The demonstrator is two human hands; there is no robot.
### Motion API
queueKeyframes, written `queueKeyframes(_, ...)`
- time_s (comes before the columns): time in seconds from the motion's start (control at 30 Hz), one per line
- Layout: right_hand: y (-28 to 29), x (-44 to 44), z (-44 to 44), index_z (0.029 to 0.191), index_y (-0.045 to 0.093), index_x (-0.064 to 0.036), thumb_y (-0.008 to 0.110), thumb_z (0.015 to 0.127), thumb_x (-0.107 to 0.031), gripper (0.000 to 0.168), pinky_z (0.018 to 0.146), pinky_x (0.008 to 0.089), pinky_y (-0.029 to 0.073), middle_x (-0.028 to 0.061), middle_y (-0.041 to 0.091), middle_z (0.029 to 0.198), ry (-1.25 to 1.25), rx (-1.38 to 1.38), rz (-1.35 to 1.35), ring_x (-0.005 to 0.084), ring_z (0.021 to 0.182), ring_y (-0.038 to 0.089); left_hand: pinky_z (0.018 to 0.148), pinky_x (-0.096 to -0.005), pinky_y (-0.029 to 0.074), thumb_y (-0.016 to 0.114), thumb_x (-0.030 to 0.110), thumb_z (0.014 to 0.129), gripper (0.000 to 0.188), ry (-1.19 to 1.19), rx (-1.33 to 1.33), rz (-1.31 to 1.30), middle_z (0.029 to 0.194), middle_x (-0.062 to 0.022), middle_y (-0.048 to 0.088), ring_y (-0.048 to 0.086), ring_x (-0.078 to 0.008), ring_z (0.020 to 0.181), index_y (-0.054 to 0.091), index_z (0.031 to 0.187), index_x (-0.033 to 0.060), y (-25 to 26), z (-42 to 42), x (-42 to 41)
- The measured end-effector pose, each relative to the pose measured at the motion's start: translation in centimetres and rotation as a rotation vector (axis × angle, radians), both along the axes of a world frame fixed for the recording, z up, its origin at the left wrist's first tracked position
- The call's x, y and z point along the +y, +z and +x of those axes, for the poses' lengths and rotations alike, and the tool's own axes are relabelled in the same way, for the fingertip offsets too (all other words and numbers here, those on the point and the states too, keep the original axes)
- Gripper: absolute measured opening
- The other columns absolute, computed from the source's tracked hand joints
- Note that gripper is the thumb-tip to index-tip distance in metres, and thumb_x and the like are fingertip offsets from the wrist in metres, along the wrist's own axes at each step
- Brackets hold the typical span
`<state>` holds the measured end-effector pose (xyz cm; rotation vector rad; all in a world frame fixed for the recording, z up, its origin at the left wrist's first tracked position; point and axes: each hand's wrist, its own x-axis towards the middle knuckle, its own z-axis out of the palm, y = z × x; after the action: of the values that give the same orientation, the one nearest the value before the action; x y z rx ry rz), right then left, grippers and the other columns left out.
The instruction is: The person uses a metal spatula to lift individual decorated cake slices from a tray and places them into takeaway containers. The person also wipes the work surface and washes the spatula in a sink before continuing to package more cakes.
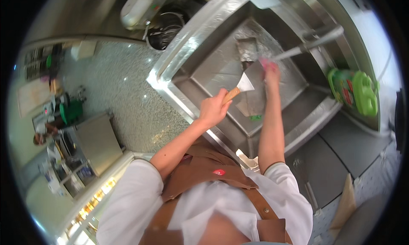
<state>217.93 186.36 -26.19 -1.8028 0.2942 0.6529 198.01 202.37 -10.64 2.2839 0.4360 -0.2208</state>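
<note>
My left hand [214, 108] grips the wooden handle of a wide metal scraper [232, 94] above a stainless steel sink [211, 73]. The scraper's blade points away from me, towards the faucet. My right hand [272, 75] reaches into the sink beside the blade. Its fingers are closed around a pink sponge or cloth [264, 63], which is blurred and touches or overlaps the blade's far end. A faucet spout [292, 51] ends just beyond that hand. Below, a dark rectangular metal piece [246, 50] lies on the wet sink floor. Something small and green [255, 117] lies nearer me.
A green plastic jug [353, 91] stands at the sink's right edge. Behind the sink's left rim is a round metal bowl [166, 31] under a white machine. Speckled floor [127, 85] stretches left towards a steel cabinet [99, 142]. Grey panels [322, 162] lie to the right.
</note>
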Motion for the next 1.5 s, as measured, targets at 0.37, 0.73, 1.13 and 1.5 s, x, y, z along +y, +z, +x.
queueKeyframes(0.37,-0.9,0.4,1.4,0.123,0.053,-0.004,0.053,0.096,-0.016,0.029,0.088,0.0404,0.053,0.0122,0.059,0.120,-0.486,0.443,0.926,0.0251,0.108,0.059,0.070,-0.0308,0.045,0.059,0.020,0.093,0.022,0.537,-0.119,-0.146,0.091,-0.0117,0.057,0.057,-0.0220,0.078,0.057,0.106,0.0015,-2.8,-7.4,10.8)
queueKeyframes(0.73,3.2,0.5,1.6,0.126,0.052,-0.002,0.056,0.094,-0.019,0.036,0.089,0.0422,0.051,0.0103,0.062,0.118,-0.400,0.414,1.054,0.0257,0.105,0.061,0.077,-0.0418,0.042,0.068,0.016,0.084,0.028,0.235,-0.333,0.364,0.094,-0.0135,0.055,0.052,-0.0331,0.089,0.057,0.105,0.0007,-3.0,-7.8,14.6)
queueKeyframes(1.13,7.5,0.1,1.7,0.123,0.057,-0.001,0.055,0.096,-0.014,0.030,0.089,0.0289,0.046,0.0057,0.063,0.112,-0.313,-0.071,0.747,0.0152,0.103,0.059,0.081,-0.0416,0.043,0.071,0.015,0.081,0.028,0.325,-0.306,0.533,0.095,-0.0116,0.056,0.053,-0.0322,0.092,0.060,0.104,0.0045,-6.4,-7.2,17.2)
queueKeyframes(1.5,11.1,-2.2,1.3,0.123,0.054,-0.002,0.051,0.098,-0.014,0.028,0.089,0.0389,0.052,0.0097,0.062,0.117,-0.369,-0.075,0.855,0.0221,0.108,0.060,0.088,-0.0454,0.038,0.072,0.021,0.080,0.035,0.376,-0.209,0.666,0.104,-0.0094,0.059,0.054,-0.0299,0.102,0.059,0.109,0.0078,-4.1,-5.3,16.0)
